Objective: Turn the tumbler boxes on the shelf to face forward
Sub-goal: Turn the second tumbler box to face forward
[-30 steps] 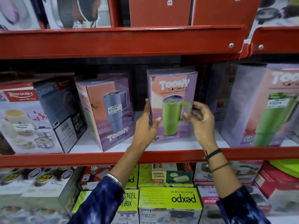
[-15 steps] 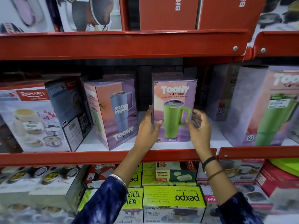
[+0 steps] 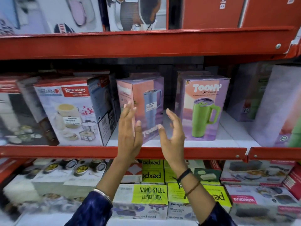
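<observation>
Both hands have left the green tumbler box [image 3: 204,108], which now stands square to the front on the shelf [image 3: 162,152], and moved left. From the head view, the left hand [image 3: 128,129] and right hand [image 3: 172,132] are spread open and empty on either side of the blue tumbler box [image 3: 146,101]. This box is turned at an angle, so it probably comes next.

Green-tumbler box [image 3: 204,108] faces forward on the shelf [image 3: 114,151]; blue-tumbler box [image 3: 145,105] stands angled beside it.
</observation>
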`<move>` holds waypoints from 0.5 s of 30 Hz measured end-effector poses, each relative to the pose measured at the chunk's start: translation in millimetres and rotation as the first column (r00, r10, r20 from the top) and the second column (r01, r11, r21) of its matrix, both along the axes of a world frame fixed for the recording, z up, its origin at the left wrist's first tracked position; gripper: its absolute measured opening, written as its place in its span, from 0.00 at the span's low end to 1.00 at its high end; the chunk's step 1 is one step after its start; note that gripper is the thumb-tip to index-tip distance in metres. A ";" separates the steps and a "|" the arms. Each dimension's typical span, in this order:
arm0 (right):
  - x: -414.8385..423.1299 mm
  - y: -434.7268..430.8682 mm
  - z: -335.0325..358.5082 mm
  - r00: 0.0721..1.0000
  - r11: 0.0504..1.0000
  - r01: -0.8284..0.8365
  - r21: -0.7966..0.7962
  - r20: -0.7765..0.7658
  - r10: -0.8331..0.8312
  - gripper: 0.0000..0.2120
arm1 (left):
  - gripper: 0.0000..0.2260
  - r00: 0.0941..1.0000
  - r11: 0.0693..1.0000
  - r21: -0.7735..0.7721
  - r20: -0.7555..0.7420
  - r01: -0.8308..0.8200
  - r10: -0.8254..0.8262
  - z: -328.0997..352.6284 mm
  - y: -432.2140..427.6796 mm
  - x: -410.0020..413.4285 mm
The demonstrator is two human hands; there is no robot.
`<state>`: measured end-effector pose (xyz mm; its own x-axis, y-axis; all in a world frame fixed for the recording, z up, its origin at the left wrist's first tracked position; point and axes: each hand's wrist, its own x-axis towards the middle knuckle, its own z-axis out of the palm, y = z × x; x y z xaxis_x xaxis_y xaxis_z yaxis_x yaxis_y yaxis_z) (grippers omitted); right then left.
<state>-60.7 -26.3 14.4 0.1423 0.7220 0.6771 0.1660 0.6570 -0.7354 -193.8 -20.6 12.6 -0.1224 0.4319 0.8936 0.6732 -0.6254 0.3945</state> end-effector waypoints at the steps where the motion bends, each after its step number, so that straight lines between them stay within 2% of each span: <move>1: -11.0 -0.3 -0.2 1.000 1.000 -0.015 -0.017 0.008 0.015 0.23 | 0.19 0.999 0.999 -0.036 0.048 -0.004 0.006 0.3 1.7 -8.6; 5: -47.7 5.3 -2.8 0.994 0.998 -0.008 -0.067 0.107 0.015 0.33 | 0.21 0.968 0.978 -0.199 0.253 0.060 -0.008 2.4 16.2 -30.0; 8: -70.5 14.3 -10.7 0.982 0.990 0.040 -0.137 0.189 -0.014 0.40 | 0.22 0.906 0.897 -0.385 0.422 0.217 -0.038 7.4 28.5 -41.6; 11: -83.2 15.6 -17.8 0.973 0.970 0.146 -0.195 0.207 -0.105 0.40 | 0.21 0.899 0.839 -0.463 0.433 0.285 -0.066 10.2 36.6 -49.6; 15: -85.1 12.9 -18.9 0.953 0.958 0.246 -0.148 0.218 -0.211 0.33 | 0.21 0.904 0.805 -0.508 0.419 0.306 -0.080 8.5 44.3 -57.3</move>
<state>-145.8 -13.4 -4.6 0.1929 0.7936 0.5770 0.4508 0.4507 -0.7705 -251.1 23.7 21.0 -0.2440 0.8824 0.4022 0.3002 -0.3257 0.8966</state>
